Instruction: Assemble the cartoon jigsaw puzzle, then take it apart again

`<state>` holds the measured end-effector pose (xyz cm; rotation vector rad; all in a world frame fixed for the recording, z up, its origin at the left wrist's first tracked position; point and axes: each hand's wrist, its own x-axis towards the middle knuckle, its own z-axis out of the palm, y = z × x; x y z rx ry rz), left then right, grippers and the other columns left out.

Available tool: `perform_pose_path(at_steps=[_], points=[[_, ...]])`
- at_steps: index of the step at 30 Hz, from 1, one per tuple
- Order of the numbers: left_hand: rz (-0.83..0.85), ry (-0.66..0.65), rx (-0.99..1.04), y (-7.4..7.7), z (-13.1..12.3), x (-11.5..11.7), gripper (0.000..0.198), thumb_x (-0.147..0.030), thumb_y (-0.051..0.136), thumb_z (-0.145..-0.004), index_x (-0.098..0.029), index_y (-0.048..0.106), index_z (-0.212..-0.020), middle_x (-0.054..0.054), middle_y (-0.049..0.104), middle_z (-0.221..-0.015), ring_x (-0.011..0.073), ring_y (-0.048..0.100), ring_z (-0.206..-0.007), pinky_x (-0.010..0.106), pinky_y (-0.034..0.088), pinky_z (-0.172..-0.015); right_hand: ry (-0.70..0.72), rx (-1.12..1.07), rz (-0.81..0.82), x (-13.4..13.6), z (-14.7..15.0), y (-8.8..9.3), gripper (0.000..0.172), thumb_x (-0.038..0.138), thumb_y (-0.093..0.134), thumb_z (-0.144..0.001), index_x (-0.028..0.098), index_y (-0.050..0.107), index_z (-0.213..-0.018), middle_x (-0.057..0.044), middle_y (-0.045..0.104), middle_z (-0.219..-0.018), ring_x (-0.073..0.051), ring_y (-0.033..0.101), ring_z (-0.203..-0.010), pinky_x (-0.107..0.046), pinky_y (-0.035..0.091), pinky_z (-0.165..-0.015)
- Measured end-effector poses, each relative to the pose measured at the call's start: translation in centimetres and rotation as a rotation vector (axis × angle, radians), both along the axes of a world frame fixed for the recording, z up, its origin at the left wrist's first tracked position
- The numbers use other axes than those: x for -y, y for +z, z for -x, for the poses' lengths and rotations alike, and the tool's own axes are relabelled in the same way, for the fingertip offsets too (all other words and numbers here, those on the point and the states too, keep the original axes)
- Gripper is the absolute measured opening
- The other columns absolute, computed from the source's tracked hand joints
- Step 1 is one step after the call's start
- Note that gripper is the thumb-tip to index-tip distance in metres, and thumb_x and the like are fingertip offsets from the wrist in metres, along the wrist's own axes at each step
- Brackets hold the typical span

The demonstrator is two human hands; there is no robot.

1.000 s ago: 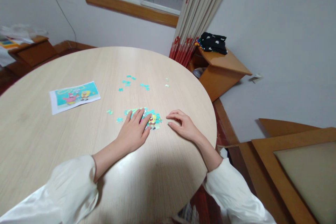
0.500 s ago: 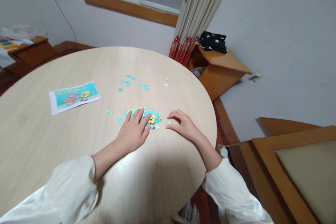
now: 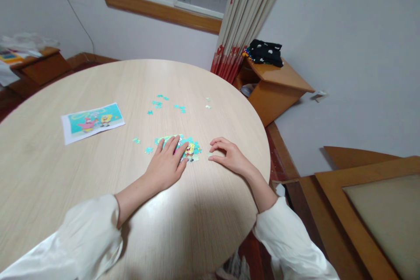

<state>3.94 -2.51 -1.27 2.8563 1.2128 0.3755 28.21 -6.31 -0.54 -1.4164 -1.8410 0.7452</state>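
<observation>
My left hand (image 3: 166, 164) lies flat with its fingers spread over a partly joined jigsaw puzzle (image 3: 196, 145). Part of the puzzle's picture is hidden beneath those fingers; a yellow cartoon figure shows at its right side. Just right of the puzzle, my right hand (image 3: 229, 156) rests on its side with curved fingers, thumb and forefinger apart. A pale puzzle piece (image 3: 210, 154) lies on the table at its fingertips, and I cannot make out whether they touch it. Left of the puzzle are a loose turquoise piece (image 3: 148, 150) and some greenish pieces (image 3: 136, 141).
Several turquoise pieces (image 3: 157, 104) are scattered farther back on the round table (image 3: 82, 175), with a few pale pieces (image 3: 208, 106) to their right. A printed reference picture (image 3: 95, 121) lies at the left. Beyond the right edge stands a wooden cabinet (image 3: 278, 92).
Both hands hold nearly the same position. The right hand's fingers have shifted very slightly at the pale piece, and the puzzle looks unchanged.
</observation>
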Motion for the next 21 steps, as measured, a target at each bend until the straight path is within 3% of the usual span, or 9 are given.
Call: perform_pose_path(at_steps=[6,14,18,21], points=[[0.015,0.002,-0.003,0.06,0.03,0.05,0.046,-0.035,0.039,-0.095,-0.013,0.05,-0.134,0.021,0.043,-0.142,0.036,0.039,-0.132,0.056,0.027,-0.109,0.062,-0.015,0.033,-0.05,-0.29,0.3,0.024,0.022,0.072,-0.074,0.021,0.069,-0.098,-0.007,0.06,-0.109,-0.018,0.059,-0.103,-0.038,0.044,-0.096],[0.006,0.01,-0.016,-0.02,0.09,-0.11,0.045,-0.034,0.037,-0.095,-0.015,0.048,-0.135,0.019,0.043,-0.143,0.0341,0.039,-0.132,0.053,0.027,-0.109,0.027,-0.051,0.019,-0.63,-0.41,-0.6,0.009,0.022,0.071,-0.073,0.019,0.069,-0.081,-0.006,0.06,-0.102,-0.017,0.059,-0.097,-0.037,0.045,-0.091],[-0.009,0.0,0.014,-0.25,0.2,-0.24,0.045,-0.032,0.034,-0.096,-0.014,0.046,-0.135,0.019,0.044,-0.142,0.0324,0.04,-0.132,0.053,0.028,-0.109,0.028,-0.059,-0.005,-0.72,-0.35,-0.51,0.013,0.026,0.075,-0.07,0.018,0.066,-0.075,-0.006,0.06,-0.1,-0.018,0.06,-0.094,-0.037,0.046,-0.089],[0.002,-0.009,0.04,-0.32,0.2,-0.36,0.045,-0.031,0.032,-0.097,-0.013,0.046,-0.135,0.019,0.045,-0.142,0.0321,0.04,-0.132,0.054,0.029,-0.109,0.062,-0.052,-0.026,-0.64,-0.3,-0.17,0.019,0.028,0.076,-0.068,0.018,0.067,-0.081,-0.006,0.061,-0.098,-0.018,0.06,-0.094,-0.038,0.046,-0.089]])
